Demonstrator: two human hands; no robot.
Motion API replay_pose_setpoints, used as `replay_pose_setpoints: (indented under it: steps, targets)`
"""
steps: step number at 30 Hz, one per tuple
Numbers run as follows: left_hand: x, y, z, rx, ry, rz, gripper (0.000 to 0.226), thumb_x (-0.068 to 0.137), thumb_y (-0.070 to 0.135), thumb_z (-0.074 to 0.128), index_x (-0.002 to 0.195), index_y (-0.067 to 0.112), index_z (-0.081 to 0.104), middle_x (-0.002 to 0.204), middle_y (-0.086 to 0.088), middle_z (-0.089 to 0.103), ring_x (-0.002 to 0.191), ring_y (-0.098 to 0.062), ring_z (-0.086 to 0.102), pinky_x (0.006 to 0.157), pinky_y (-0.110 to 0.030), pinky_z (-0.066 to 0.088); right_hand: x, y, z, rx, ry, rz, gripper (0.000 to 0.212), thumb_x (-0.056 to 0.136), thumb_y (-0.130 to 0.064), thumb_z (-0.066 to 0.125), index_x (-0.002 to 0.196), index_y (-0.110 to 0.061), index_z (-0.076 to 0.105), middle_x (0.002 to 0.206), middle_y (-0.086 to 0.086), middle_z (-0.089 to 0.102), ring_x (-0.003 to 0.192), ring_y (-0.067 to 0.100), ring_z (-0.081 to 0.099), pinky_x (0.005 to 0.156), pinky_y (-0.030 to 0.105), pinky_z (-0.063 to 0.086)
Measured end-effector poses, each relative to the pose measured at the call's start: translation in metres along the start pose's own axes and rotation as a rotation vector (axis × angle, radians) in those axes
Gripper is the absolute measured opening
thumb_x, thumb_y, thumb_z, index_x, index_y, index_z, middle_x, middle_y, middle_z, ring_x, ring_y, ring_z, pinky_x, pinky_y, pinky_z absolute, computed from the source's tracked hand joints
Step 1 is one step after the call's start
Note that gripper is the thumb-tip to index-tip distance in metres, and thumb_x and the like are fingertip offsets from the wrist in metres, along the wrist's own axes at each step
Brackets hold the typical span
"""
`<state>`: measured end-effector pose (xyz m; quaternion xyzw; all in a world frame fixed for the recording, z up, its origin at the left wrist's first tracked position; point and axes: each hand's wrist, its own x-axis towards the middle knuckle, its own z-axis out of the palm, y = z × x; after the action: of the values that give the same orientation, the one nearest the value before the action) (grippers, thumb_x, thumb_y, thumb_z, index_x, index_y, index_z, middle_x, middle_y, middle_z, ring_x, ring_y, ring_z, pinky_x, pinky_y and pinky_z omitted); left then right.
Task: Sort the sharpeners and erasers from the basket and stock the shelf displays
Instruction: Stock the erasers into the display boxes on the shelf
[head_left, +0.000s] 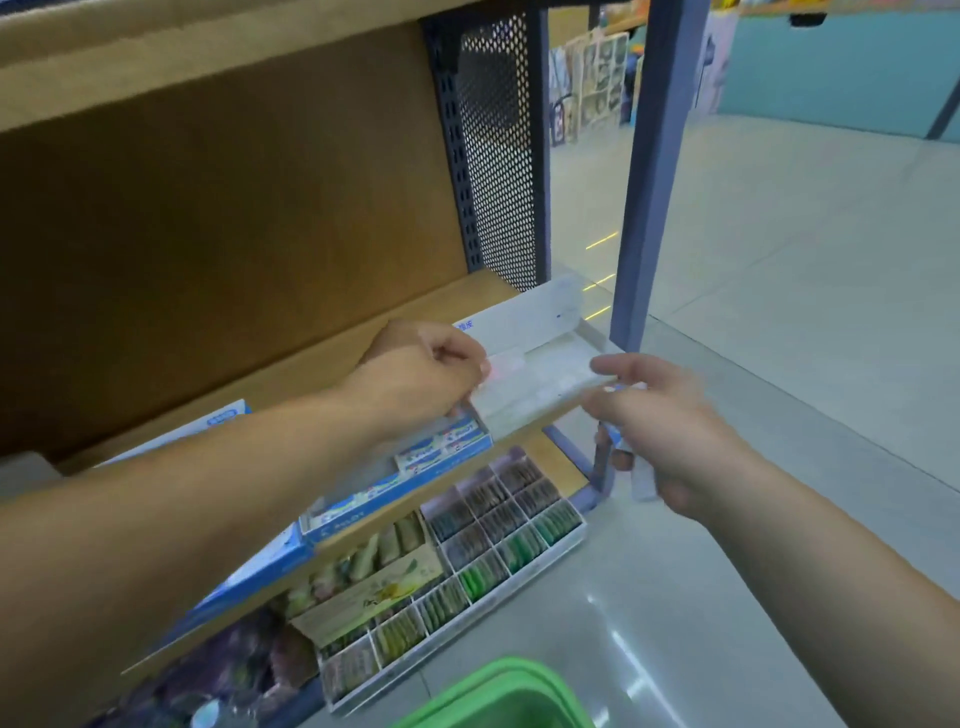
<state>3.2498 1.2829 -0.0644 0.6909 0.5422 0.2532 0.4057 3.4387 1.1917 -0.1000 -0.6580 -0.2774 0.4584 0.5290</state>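
Left hand (431, 374) has its fingers curled onto the left end of the white display box (535, 379) on the wooden shelf (291, 384) — pinching its edge, looks like. Right hand (670, 431) is at the box's other end, fingers wrapped round a few small blue-and-white packs (618, 447) — too blurry to say erasers or sharpeners. Just below the left fingers sits a blue box (441, 447) of similar packs. Green basket (498, 691) is well below both hands.
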Motion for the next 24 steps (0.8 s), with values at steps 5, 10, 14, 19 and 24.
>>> replay_pose_setpoints:
  steps: [5, 10, 14, 19, 24]
  targets:
    - [0.05, 0.021, 0.046, 0.121, -0.024, 0.031, 0.004, 0.088, 0.022, 0.077, 0.092, 0.02, 0.076, 0.087, 0.001, 0.076, 0.074, -0.014, 0.067, 0.083, -0.031, 0.061, 0.023, 0.013, -0.017, -0.028, 0.117, -0.126, 0.054, 0.09, -0.011, 0.072, 0.138, -0.026, 0.053, 0.086, -0.001, 0.059, 0.064, 0.021, 0.057, 0.038, 0.015, 0.038]
    - [0.074, 0.011, 0.085, 0.13, -0.024, -0.012, 0.007, 0.086, 0.023, 0.078, 0.081, 0.019, 0.075, 0.078, -0.001, 0.076, 0.079, -0.023, 0.074, 0.08, -0.042, 0.064, 0.039, 0.025, -0.016, 0.05, 0.108, -0.083, 0.047, 0.091, -0.017, 0.075, 0.134, -0.023, 0.057, 0.112, 0.012, 0.064, 0.066, 0.019, 0.056, 0.038, 0.014, 0.038]
    - [0.074, 0.003, 0.093, 0.222, -0.053, 0.043, 0.01, 0.093, 0.027, 0.071, 0.095, 0.019, 0.078, 0.093, 0.002, 0.076, 0.09, -0.021, 0.071, 0.082, -0.031, 0.06, 0.039, 0.026, -0.021, 0.039, 0.085, -0.071, 0.044, 0.089, -0.019, 0.077, 0.128, -0.027, 0.059, 0.112, 0.008, 0.065, 0.068, 0.019, 0.06, 0.043, 0.015, 0.042]
    - [0.07, 0.005, 0.087, 0.298, -0.142, 0.041, 0.032, 0.101, 0.017, 0.058, 0.131, 0.024, 0.066, 0.131, 0.0, 0.065, 0.121, -0.022, 0.06, 0.109, -0.034, 0.047, 0.027, 0.017, -0.034, 0.057, -0.064, -0.011, 0.047, 0.086, -0.001, 0.065, 0.124, -0.029, 0.062, 0.104, 0.008, 0.066, 0.071, 0.021, 0.062, 0.056, 0.03, 0.047]
    - [0.012, 0.024, 0.052, 0.269, -0.133, 0.229, 0.027, 0.098, 0.018, 0.06, 0.122, 0.029, 0.066, 0.103, 0.011, 0.07, 0.086, -0.009, 0.067, 0.081, -0.03, 0.057, 0.004, -0.006, -0.028, 0.336, -0.336, 0.097, 0.048, 0.086, 0.01, 0.043, 0.129, -0.005, 0.058, 0.1, 0.014, 0.056, 0.072, 0.027, 0.054, 0.056, 0.036, 0.035]
